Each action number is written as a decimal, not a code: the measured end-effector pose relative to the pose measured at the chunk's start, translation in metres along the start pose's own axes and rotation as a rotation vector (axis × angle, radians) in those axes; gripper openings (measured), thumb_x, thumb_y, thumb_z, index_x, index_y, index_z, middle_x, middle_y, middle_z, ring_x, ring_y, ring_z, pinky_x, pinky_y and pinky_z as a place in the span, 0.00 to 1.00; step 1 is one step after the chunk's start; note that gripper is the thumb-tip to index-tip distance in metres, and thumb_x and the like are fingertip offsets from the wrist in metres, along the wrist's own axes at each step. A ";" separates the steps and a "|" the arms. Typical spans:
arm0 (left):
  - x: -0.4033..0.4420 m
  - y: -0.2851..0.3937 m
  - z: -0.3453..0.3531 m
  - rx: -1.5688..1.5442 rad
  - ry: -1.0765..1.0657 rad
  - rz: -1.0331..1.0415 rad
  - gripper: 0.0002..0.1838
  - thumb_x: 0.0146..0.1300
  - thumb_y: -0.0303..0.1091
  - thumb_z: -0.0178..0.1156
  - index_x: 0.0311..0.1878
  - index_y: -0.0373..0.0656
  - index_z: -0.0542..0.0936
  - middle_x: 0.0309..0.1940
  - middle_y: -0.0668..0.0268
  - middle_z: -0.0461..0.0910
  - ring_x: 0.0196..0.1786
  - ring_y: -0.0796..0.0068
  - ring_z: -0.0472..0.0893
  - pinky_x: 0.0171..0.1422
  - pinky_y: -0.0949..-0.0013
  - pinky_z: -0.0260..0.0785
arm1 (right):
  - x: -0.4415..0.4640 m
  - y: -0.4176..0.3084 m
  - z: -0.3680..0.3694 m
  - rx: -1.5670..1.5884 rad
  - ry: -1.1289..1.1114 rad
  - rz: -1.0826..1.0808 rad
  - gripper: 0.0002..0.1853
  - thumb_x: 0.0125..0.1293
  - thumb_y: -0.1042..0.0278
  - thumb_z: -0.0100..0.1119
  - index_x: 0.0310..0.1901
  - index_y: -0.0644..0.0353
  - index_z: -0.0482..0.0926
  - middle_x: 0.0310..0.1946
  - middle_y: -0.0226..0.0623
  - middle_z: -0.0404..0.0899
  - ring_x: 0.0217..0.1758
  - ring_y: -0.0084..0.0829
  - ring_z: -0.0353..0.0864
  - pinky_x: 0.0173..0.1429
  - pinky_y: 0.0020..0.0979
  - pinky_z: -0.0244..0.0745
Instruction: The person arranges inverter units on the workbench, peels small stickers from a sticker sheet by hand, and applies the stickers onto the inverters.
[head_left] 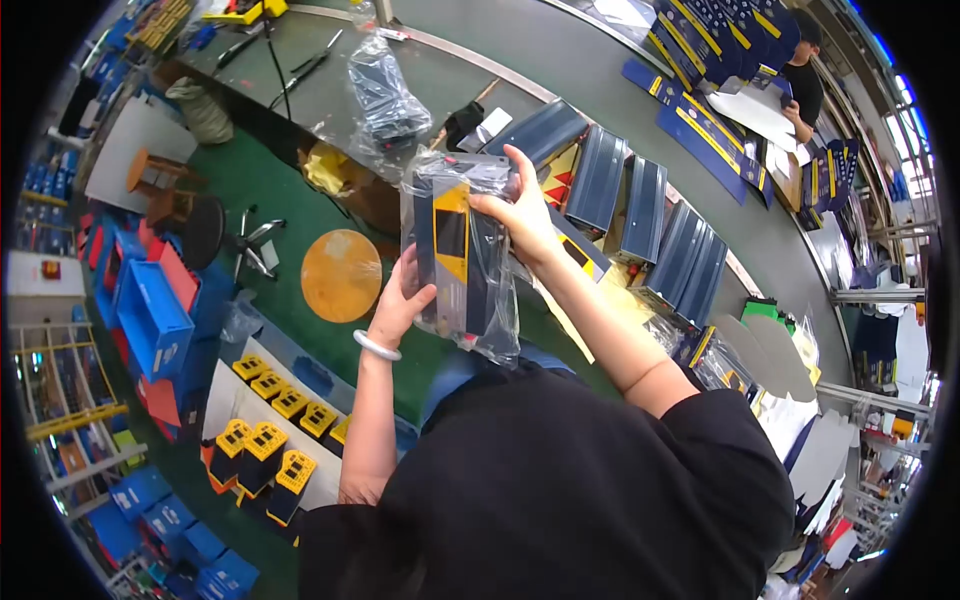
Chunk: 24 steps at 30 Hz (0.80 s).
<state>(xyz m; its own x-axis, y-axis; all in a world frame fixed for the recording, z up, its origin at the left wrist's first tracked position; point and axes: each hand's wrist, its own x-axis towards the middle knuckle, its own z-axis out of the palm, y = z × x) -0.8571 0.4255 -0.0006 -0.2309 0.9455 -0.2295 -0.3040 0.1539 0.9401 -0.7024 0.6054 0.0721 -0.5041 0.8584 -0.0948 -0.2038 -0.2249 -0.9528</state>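
Note:
Between my two hands is a dark blue and grey boxy device (452,270) with a yellow-edged black panel, inside a clear plastic bag. My left hand (396,305) grips its lower left side, thumb across the front. My right hand (522,215) holds the upper right side, thumb over the yellow panel. Just right of my right hand, dark blue metal housings (598,180) stand in a row along the bench. Another plastic-wrapped dark unit (385,90) sits on the bench beyond the device.
A round wooden stool (341,276) stands on the green floor. Several yellow-and-black units (262,450) rest on a board at lower left. Blue bins (155,320) are stacked at left. Across the bench, another person (803,85) is beside flat blue cartons (700,130).

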 end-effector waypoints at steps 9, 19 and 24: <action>0.065 0.006 -0.020 -0.079 -0.285 -0.138 0.52 0.55 0.33 0.73 0.77 0.40 0.50 0.75 0.57 0.55 0.77 0.62 0.54 0.78 0.61 0.47 | 0.021 -0.007 -0.024 -0.053 0.092 -0.017 0.51 0.47 0.78 0.70 0.74 0.52 0.54 0.54 0.40 0.72 0.58 0.31 0.73 0.64 0.32 0.67; 0.141 0.010 0.016 0.139 -0.786 -0.409 0.51 0.50 0.37 0.77 0.71 0.27 0.58 0.66 0.51 0.68 0.67 0.64 0.69 0.74 0.65 0.57 | -0.040 0.020 -0.049 0.250 0.664 -0.147 0.46 0.54 0.76 0.67 0.74 0.57 0.54 0.57 0.41 0.74 0.59 0.31 0.74 0.65 0.32 0.68; 0.165 0.037 0.072 0.283 -0.933 -0.494 0.49 0.51 0.45 0.77 0.70 0.31 0.63 0.63 0.52 0.73 0.64 0.67 0.73 0.70 0.67 0.64 | -0.072 0.060 -0.103 0.450 0.840 -0.296 0.28 0.63 0.67 0.59 0.65 0.65 0.68 0.57 0.42 0.78 0.61 0.33 0.76 0.68 0.35 0.68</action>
<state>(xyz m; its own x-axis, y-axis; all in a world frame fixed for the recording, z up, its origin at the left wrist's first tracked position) -0.8402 0.6079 0.0144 0.6858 0.5884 -0.4284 0.0807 0.5235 0.8482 -0.5919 0.5781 -0.0085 0.3404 0.9165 -0.2103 -0.6117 0.0460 -0.7898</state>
